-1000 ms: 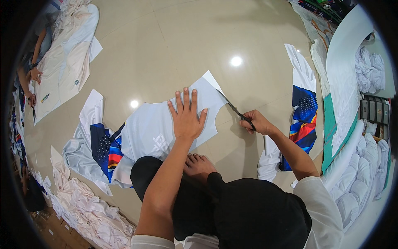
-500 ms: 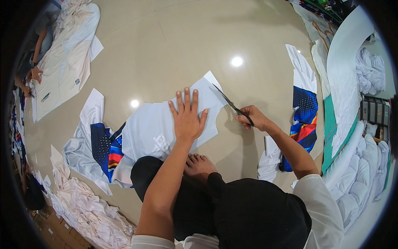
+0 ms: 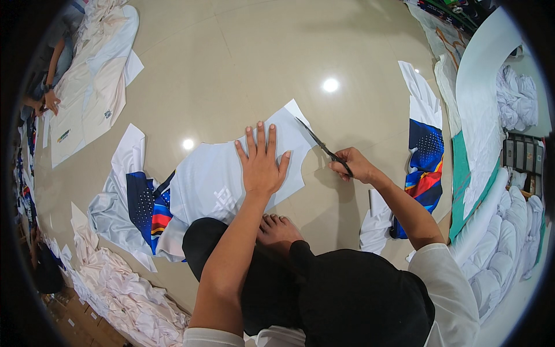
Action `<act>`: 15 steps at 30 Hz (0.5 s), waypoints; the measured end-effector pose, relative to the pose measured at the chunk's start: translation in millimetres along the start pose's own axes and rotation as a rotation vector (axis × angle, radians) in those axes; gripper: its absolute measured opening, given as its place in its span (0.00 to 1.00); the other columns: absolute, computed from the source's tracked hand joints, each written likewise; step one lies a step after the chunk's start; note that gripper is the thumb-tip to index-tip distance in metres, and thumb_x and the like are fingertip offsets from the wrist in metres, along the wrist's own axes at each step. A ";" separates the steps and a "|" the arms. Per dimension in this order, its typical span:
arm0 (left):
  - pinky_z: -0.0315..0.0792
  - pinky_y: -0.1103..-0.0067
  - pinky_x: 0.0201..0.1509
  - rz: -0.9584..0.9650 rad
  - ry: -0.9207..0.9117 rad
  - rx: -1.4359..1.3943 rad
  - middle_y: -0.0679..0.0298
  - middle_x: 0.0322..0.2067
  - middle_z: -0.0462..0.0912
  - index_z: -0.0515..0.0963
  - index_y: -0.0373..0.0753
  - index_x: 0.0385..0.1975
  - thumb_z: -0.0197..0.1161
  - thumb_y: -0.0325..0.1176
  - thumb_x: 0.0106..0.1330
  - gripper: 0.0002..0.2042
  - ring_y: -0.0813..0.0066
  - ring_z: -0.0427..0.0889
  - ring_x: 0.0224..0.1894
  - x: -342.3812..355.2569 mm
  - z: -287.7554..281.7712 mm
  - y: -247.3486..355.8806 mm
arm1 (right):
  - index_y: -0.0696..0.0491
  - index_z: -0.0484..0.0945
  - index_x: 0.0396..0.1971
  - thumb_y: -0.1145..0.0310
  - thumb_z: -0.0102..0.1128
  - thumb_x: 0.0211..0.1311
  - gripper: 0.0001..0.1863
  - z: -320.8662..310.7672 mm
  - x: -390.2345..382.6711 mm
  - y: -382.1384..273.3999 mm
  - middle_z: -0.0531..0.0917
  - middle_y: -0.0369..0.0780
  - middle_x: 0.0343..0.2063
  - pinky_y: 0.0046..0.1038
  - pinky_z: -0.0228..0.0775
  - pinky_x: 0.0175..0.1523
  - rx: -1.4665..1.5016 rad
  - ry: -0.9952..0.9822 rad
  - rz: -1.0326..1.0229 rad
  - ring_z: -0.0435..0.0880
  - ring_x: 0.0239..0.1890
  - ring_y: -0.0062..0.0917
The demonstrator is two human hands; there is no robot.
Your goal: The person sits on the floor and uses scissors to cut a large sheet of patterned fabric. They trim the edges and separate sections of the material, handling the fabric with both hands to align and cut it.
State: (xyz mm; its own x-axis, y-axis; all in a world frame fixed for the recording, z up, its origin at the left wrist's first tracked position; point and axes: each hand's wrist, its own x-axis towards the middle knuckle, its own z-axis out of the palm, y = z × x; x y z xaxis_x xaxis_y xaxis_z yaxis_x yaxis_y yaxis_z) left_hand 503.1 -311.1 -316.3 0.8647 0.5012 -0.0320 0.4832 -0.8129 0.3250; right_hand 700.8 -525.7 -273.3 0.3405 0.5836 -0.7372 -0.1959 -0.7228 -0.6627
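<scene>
A light grey-white piece of fabric (image 3: 199, 168) lies spread on the floor, with a paler layer showing under its upper right corner. My left hand (image 3: 263, 165) rests flat on it, fingers spread. Just right of the cloth, my right hand (image 3: 351, 165) grips black-handled scissors (image 3: 324, 146). Their dark blades reach over the cloth's upper right edge, tips pointing up and left. My bare foot (image 3: 277, 232) is beside the cloth's lower edge.
Blue, red and white printed fabric pieces lie left (image 3: 140, 202) and right (image 3: 426, 150) on the tiled floor (image 3: 260, 63). Cream fabric (image 3: 115, 272) is heaped lower left. Upper left, a co-worker's hand (image 3: 52, 102) touches cream panels (image 3: 87, 115). White bundles (image 3: 497, 248) line the right.
My left hand stays in place, and the scissors in my right hand have barely moved. At the far left, the co-worker's lower hand has shifted up along the cream panel's edge.
</scene>
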 end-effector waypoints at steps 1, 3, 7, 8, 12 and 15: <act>0.34 0.39 0.82 -0.001 0.000 0.003 0.52 0.83 0.50 0.54 0.45 0.83 0.46 0.58 0.80 0.37 0.43 0.43 0.84 -0.1 0.0 -0.2 | 0.55 0.77 0.20 0.61 0.70 0.61 0.17 0.4 -0.9 -0.6 0.77 0.34 0.14 0.22 0.66 0.21 0.002 -0.002 -0.005 0.76 0.15 0.16; 0.34 0.39 0.82 -0.003 0.001 0.008 0.52 0.83 0.50 0.54 0.45 0.83 0.46 0.58 0.80 0.37 0.43 0.43 0.84 -0.5 -0.1 -0.5 | 0.55 0.77 0.20 0.61 0.70 0.61 0.16 0.9 -3.0 -2.0 0.77 0.34 0.14 0.22 0.67 0.21 0.007 -0.005 -0.014 0.76 0.15 0.16; 0.34 0.40 0.83 -0.001 -0.001 0.008 0.53 0.83 0.49 0.53 0.45 0.83 0.46 0.58 0.80 0.37 0.43 0.43 0.84 -0.1 0.1 0.5 | 0.55 0.77 0.22 0.61 0.71 0.65 0.17 -2.3 -2.7 4.1 0.77 0.33 0.14 0.22 0.67 0.22 -0.035 -0.005 -0.021 0.76 0.15 0.16; 0.34 0.40 0.83 -0.002 -0.005 0.014 0.53 0.83 0.49 0.53 0.45 0.83 0.45 0.58 0.80 0.37 0.44 0.43 0.84 -0.2 0.0 0.5 | 0.55 0.77 0.22 0.61 0.71 0.65 0.17 -2.6 -2.7 4.6 0.77 0.33 0.14 0.21 0.67 0.22 -0.033 -0.009 -0.020 0.76 0.15 0.16; 0.34 0.40 0.83 -0.009 -0.026 0.028 0.54 0.83 0.48 0.51 0.46 0.83 0.45 0.58 0.80 0.37 0.44 0.42 0.84 -0.2 0.1 -0.3 | 0.54 0.77 0.22 0.60 0.71 0.65 0.17 -1.6 -3.5 3.3 0.77 0.33 0.14 0.21 0.67 0.22 -0.009 -0.025 -0.011 0.76 0.15 0.16; 0.34 0.40 0.83 -0.011 -0.032 0.020 0.54 0.83 0.47 0.51 0.46 0.83 0.45 0.58 0.80 0.37 0.44 0.42 0.84 0.1 -0.4 0.7 | 0.53 0.76 0.21 0.60 0.71 0.65 0.18 -1.1 -2.1 2.2 0.77 0.33 0.14 0.22 0.67 0.22 0.037 -0.023 0.019 0.76 0.14 0.16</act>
State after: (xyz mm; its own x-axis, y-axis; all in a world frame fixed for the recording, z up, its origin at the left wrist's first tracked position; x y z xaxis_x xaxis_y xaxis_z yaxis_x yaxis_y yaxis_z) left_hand 503.5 -311.5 -315.7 0.8631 0.5006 -0.0662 0.4951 -0.8133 0.3055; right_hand 700.7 -528.9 -273.0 0.3152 0.5788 -0.7521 -0.2358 -0.7199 -0.6528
